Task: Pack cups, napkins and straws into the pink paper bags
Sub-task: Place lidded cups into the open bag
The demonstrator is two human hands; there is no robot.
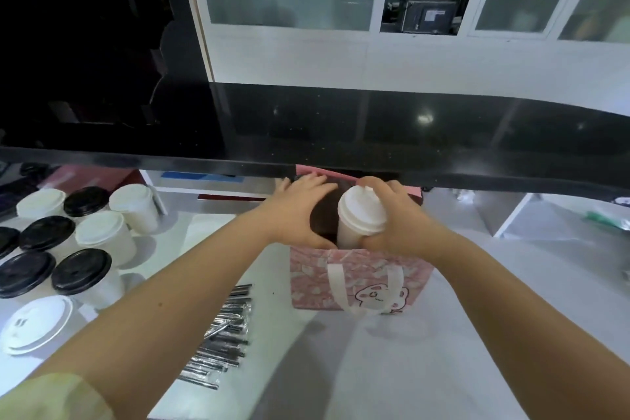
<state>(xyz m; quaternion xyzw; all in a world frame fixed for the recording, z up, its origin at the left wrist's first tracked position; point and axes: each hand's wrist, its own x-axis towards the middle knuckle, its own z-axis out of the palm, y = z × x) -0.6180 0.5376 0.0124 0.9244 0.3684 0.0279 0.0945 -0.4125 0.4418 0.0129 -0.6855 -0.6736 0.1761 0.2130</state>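
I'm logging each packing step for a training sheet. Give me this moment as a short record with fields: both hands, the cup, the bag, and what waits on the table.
right hand: grips the white-lidded cup by its side
cup position: lower part inside the pink bag, lid above the rim
left hand: fingers spread across the bag's mouth, touching its rim
pink bag: stands on the table, white handle hanging on the near face
straws: wrapped, piled left of the bag
other cups: black and white lids, grouped at far left
napkins: none identifiable
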